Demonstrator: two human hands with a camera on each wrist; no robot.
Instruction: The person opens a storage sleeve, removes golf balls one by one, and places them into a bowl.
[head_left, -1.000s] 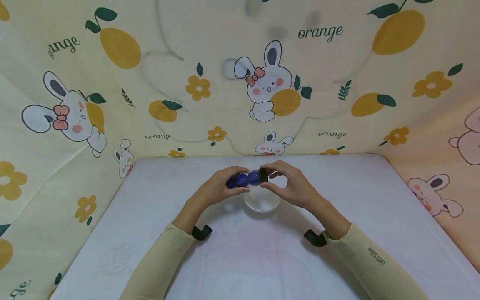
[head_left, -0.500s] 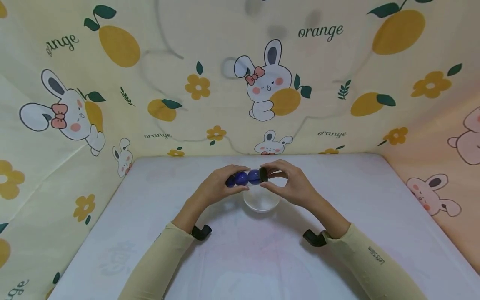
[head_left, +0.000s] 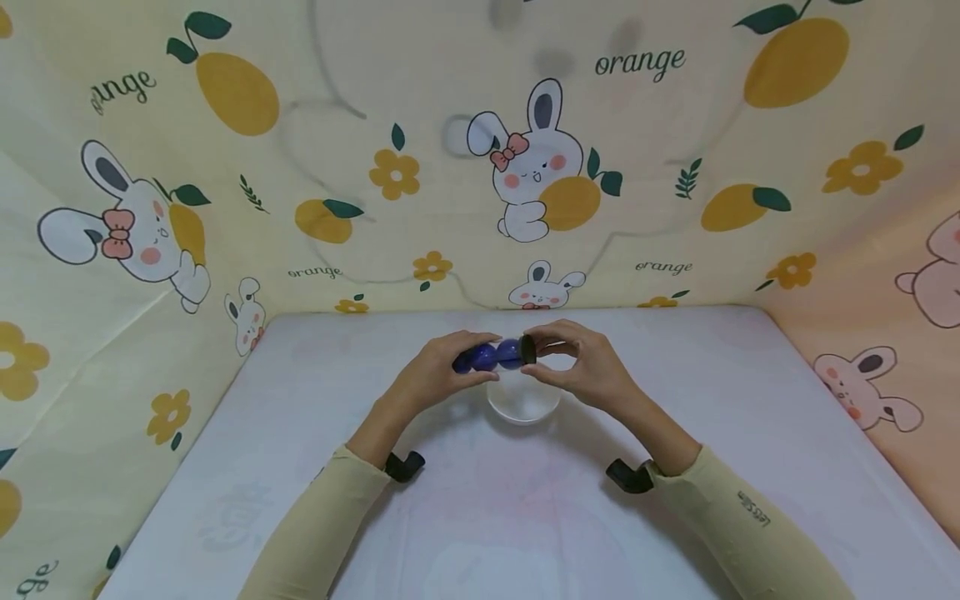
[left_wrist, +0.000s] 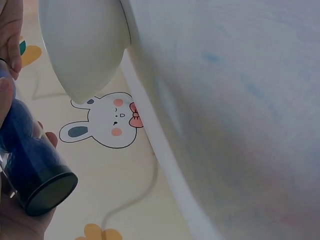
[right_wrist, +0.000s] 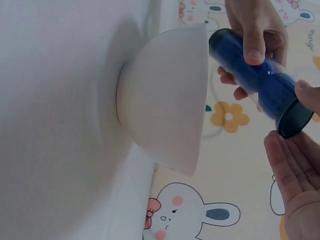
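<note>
A blue hourglass (head_left: 486,357) in a clear tube with black end caps is held level above a white bowl (head_left: 523,410). My left hand (head_left: 438,367) grips its left part, fingers above and thumb below in the head view. With fingertips and thumb, my right hand (head_left: 592,367) pinches the black cap (right_wrist: 295,120) at the other end. In the left wrist view the hourglass (left_wrist: 30,142) shows its left cap (left_wrist: 52,192). Two blue bulbs show inside the tube. What the bowl holds cannot be made out.
A white table (head_left: 495,517) lies under both arms. Behind it rises a cream cloth (head_left: 450,75) printed with rabbits and oranges, which also covers both sides. Black curved pieces (head_left: 405,467) stick out at the wrists, beside the sleeves.
</note>
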